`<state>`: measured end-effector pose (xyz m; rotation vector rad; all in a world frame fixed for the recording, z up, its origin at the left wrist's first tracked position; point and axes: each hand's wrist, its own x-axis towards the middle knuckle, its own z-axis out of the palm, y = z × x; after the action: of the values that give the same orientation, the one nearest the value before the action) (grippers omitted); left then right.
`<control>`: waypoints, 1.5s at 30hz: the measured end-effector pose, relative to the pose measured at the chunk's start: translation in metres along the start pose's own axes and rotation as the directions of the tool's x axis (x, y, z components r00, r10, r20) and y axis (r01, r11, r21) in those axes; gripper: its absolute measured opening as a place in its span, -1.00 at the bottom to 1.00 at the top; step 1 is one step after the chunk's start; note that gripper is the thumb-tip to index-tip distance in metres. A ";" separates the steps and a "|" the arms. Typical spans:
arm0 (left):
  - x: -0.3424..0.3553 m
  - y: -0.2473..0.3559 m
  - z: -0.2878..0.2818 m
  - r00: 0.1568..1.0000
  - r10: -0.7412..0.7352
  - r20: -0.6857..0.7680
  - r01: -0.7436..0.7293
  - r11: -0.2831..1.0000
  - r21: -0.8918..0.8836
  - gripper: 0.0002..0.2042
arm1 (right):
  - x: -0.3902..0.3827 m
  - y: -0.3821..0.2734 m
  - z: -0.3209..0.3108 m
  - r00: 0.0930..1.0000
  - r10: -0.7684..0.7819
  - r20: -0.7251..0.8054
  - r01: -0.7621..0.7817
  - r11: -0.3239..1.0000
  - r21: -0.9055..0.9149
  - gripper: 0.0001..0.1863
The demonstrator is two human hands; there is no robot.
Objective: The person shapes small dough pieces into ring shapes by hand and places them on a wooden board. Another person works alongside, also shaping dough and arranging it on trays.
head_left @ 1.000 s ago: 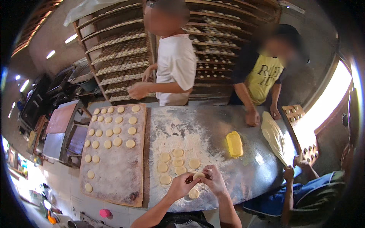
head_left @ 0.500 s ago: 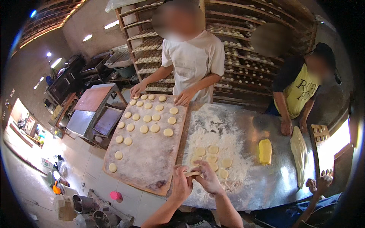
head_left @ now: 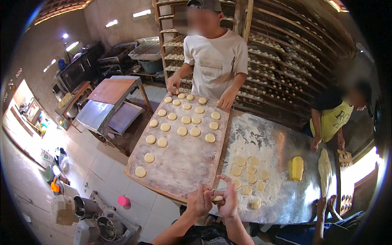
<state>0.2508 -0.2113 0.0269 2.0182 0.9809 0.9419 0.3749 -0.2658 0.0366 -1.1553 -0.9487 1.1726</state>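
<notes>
The right hand [head_left: 228, 202] is clamped on a pale dough disc [head_left: 219, 198], held edge-on, crosswise. The left hand's [head_left: 198, 201] grip cannot be told.

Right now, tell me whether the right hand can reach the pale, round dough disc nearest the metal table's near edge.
Probably yes: the right hand is left of that pale, round dough disc with nothing visible between, but seems to hold a pale dough piece.

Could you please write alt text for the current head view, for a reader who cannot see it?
A person's left hand and right hand meet at a small dough piece by a floured metal table. To the left, dough rounds sit on a wooden board; beyond it stands a co-worker in white, before loaded racks.
</notes>
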 end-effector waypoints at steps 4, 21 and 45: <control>0.001 -0.013 -0.019 0.997 0.075 0.034 -0.072 0.994 -0.080 -0.79 | 0.003 0.008 0.014 0.962 -0.228 0.152 0.075 0.752 0.655 -0.24; 0.033 -0.037 -0.047 0.977 0.060 0.203 -0.012 0.973 -0.229 -0.90 | 0.011 0.041 0.047 0.962 -0.151 -0.227 0.162 0.986 0.032 -0.27; 0.070 -0.079 -0.029 0.971 -0.037 0.237 -0.032 0.959 0.280 -0.51 | 0.032 0.043 0.033 0.797 0.081 -0.599 -0.509 0.624 -0.593 -0.24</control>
<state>0.2312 -0.1074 -0.0017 2.3025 1.0268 0.5602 0.3406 -0.2287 -0.0011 -2.2575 -0.8068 0.6202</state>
